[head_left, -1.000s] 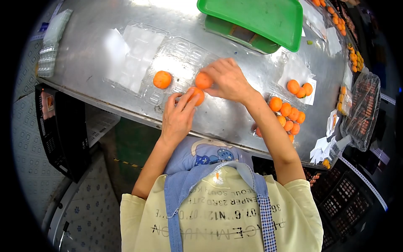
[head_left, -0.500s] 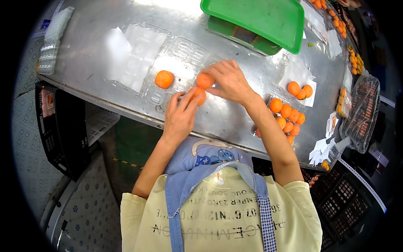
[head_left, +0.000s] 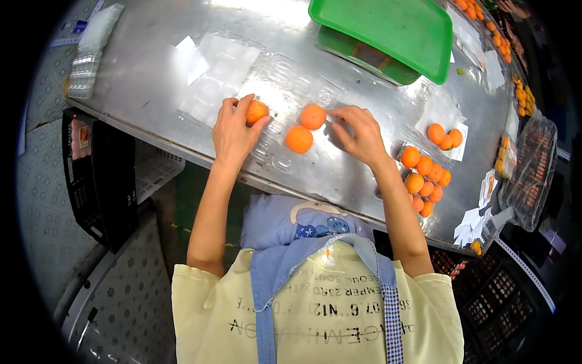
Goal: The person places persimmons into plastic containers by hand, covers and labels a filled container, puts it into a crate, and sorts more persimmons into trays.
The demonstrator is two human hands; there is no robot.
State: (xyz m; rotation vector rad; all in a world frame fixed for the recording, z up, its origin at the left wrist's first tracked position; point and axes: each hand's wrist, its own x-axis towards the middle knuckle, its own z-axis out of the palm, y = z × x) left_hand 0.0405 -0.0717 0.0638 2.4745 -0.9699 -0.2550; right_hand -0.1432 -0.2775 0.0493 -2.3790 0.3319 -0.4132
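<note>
My left hand (head_left: 234, 134) has its fingers and thumb around an orange (head_left: 257, 113) at the left of an opened clear plastic fruit box (head_left: 282, 76). Two more oranges sit to its right: an upper orange (head_left: 313, 116) and a lower orange (head_left: 299, 139). Beside the upper one is my right hand (head_left: 364, 136), thumb and fingers apart, holding nothing. Its fingertips are close to that orange; whether they touch it I cannot tell. The box lies flat on the metal table (head_left: 151, 115), partly covered by a whitish sheet (head_left: 227, 60).
A green tray (head_left: 388, 33) rests on a container at the back. By my right forearm is a box of several oranges (head_left: 427, 173), with three loose oranges (head_left: 447, 137) beyond it. Stacked clear boxes (head_left: 88, 67) stand at the left edge. Paper slips (head_left: 473, 225) lie at the right corner.
My left hand has left the lower orange and moved left onto another orange. My right hand has let go of the upper orange and drawn back to the right.
</note>
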